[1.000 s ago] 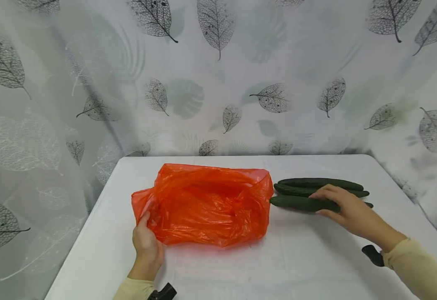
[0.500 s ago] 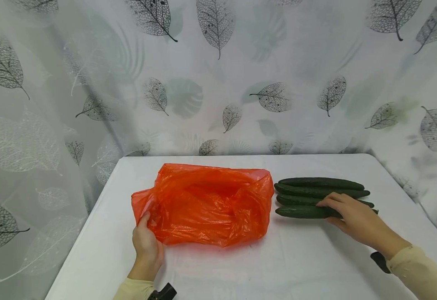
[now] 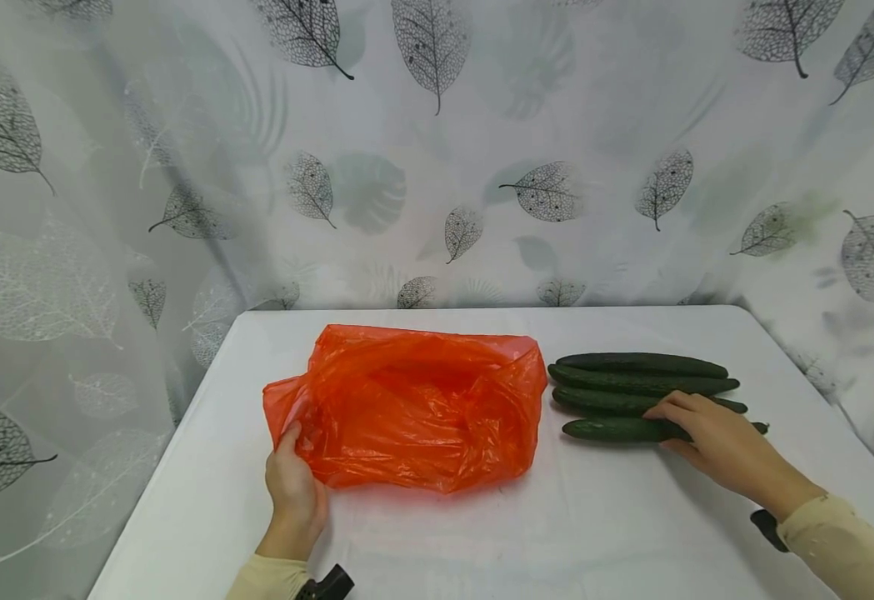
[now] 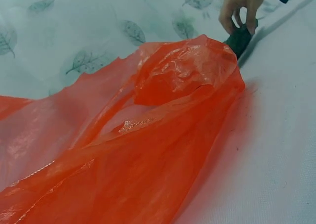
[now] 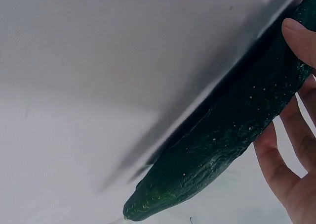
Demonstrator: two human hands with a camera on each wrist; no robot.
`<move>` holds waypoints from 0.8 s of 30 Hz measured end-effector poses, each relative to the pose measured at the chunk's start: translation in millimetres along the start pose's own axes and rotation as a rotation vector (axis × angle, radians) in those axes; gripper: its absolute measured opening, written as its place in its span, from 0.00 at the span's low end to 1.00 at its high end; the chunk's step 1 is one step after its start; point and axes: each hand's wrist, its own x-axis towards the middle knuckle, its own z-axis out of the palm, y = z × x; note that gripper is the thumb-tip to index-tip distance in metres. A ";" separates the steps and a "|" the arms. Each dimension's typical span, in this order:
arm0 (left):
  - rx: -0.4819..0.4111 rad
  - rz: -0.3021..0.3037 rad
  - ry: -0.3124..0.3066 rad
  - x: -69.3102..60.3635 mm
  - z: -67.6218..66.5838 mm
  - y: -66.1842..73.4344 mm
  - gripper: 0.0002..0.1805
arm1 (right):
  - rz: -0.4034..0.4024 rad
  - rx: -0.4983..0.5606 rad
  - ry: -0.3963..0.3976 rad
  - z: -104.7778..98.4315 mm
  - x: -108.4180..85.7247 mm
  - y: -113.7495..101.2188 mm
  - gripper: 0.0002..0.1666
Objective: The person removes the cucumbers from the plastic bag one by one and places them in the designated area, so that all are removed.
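Observation:
An orange-red plastic bag (image 3: 422, 417) lies on the white table with its mouth spread toward me. My left hand (image 3: 294, 497) holds the bag's left edge, the fingers hidden inside or behind the film. To the right, my right hand (image 3: 732, 446) pinches the nearest cucumber (image 3: 616, 430) between thumb and fingers; the right wrist view shows that cucumber (image 5: 212, 145) close up. Behind it, several more dark green cucumbers (image 3: 642, 383) lie side by side. In the left wrist view, the bag (image 4: 163, 125) fills most of the picture, with the right hand (image 4: 242, 6) beyond it.
The white table (image 3: 437, 542) runs up to a hanging curtain (image 3: 437, 167) printed with leaves, which also covers the left and right sides. A black wrist device (image 3: 324, 583) sits on the left forearm, another (image 3: 769, 531) on the right.
My right hand has drawn the nearest cucumber toward me and slightly right, opening a gap from the row behind. The left hand and the bag stay where they were.

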 end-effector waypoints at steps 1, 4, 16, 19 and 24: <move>0.000 -0.001 -0.002 -0.1 0.0 0.2 0.25 | 0.000 -0.002 0.000 0.5 -0.2 0.4 0.26; -0.008 -0.003 0.001 0.1 0.2 0.6 0.24 | -0.005 -0.019 -0.002 2.4 -0.6 1.9 0.26; 0.011 -0.004 0.018 -0.6 -0.7 1.3 0.22 | -0.048 -0.062 0.052 10.4 -2.5 4.2 0.29; 0.022 0.000 0.027 -0.4 -0.9 0.8 0.21 | -0.041 -0.073 0.039 10.1 -0.8 3.6 0.28; 0.032 0.003 0.084 0.1 -0.4 -0.1 0.20 | -0.006 -0.079 -0.002 8.2 -0.2 3.4 0.27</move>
